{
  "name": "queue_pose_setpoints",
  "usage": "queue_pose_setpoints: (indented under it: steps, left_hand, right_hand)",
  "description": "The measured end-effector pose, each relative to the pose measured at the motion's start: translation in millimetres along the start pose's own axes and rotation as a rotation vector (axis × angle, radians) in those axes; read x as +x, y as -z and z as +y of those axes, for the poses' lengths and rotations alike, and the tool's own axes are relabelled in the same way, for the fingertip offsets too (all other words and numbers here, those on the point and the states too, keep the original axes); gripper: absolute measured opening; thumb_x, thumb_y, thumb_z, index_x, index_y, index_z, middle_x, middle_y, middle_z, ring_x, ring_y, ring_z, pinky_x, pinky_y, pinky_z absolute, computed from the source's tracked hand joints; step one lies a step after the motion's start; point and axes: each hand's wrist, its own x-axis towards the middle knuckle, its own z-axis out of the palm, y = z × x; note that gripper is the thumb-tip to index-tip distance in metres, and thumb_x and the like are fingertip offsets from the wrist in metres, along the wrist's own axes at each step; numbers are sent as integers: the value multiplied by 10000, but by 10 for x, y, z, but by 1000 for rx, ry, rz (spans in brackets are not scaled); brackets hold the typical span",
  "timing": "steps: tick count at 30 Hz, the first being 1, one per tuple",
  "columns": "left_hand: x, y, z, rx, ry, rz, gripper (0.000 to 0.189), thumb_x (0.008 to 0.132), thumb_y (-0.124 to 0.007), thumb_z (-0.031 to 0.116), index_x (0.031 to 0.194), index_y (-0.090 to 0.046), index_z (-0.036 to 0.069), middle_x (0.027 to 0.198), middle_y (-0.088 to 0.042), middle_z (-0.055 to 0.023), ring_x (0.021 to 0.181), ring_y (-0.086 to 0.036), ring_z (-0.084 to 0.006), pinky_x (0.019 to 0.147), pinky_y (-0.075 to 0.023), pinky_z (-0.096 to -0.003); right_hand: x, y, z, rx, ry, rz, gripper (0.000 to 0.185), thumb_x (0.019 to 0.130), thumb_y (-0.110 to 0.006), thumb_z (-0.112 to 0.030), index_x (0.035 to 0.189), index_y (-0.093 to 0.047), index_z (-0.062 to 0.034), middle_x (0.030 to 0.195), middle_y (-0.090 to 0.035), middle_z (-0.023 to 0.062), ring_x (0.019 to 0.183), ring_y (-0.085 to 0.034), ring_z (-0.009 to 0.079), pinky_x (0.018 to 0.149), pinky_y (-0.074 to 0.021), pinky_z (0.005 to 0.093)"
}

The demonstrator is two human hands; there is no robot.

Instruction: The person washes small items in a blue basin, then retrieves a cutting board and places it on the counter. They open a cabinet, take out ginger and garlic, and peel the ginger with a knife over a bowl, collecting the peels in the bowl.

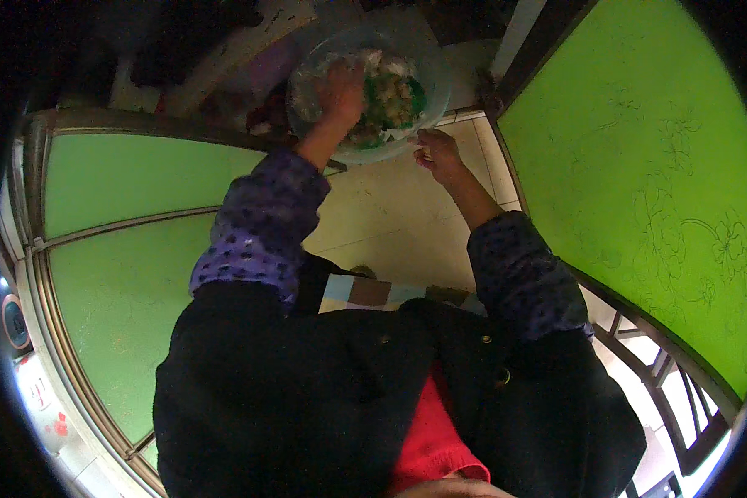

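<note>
A large round translucent plastic container (pixel 432 134) is in front of me at the top of the view, in dim light. Inside lies a heap of mixed green and yellowish-brown contents (pixel 393 99) with whitish bits, too dark to name. My left hand (pixel 342 93) reaches over the container's left part; its fingertips are blurred, and whether they grasp anything is unclear. At the near right rim, the curled fingers of my right hand (pixel 437 151) pinch the container's edge. Purple dotted sleeve covers (pixel 246 249) are on both forearms.
A green panelled door (pixel 131 180) with a metal frame stands on the left. On the right is a bright green panel (pixel 635 155) with flower outlines, above a dark metal rack (pixel 650 367). Pale floor tiles (pixel 386 211) lie below. Dark clutter (pixel 224 75) fills the far left.
</note>
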Motion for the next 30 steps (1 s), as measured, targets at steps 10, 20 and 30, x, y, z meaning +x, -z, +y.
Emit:
queue_pose_setpoints:
  steps: [10,20,30]
  left_hand:
    - [357,-930,-554,-112,510,-435,291,759,-567,196,1004,-561,38,1007,-585,-127,952,-538,-296,778,-442,-377]
    - [786,15,-293,-1457,967,365,230,726,-534,8,952,-575,7,878,-585,-38,785,-525,-142,705,-420,-272]
    - [1056,574,-376,-347,232,-150,378,755,-573,141,1105,-481,34,1100,-457,-140,972,-467,-286,817,-397,-385]
  right_hand:
    - [-177,401,-75,-86,68,25,300,785,-518,-122,1061,-499,-6,873,-601,105,551,-510,154,488,-423,264]
    - [-176,257,-414,-81,266,59,240,800,-506,-97,1032,-519,-39,807,-597,103,528,-508,145,491,-413,261]
    - [-231,11,-438,-287,398,-79,212,808,-504,-77,1012,-552,-48,823,-604,64,510,-521,111,458,-407,231]
